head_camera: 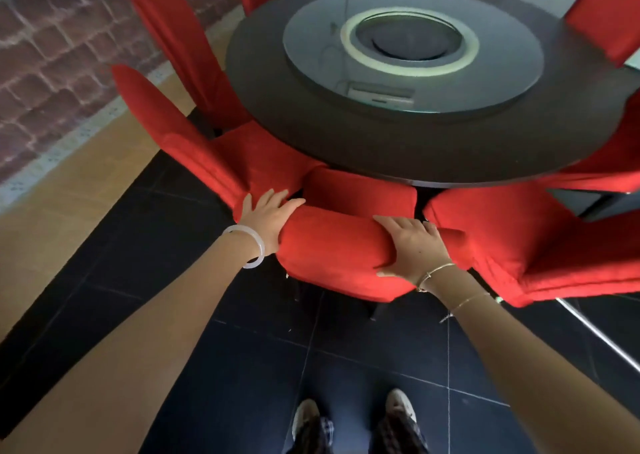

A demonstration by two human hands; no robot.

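A red fabric-covered chair stands in front of me, its seat tucked under a round dark table. My left hand grips the left end of the chair's padded top edge, thumb behind and fingers over it. My right hand grips the right part of the same top edge, fingers over the front and thumb below. A white bangle sits on my left wrist, thin bracelets on my right.
More red chairs ring the table, one close on the left and one close on the right. A glass turntable sits on the table. A brick wall runs along the left. My feet stand on black floor tiles.
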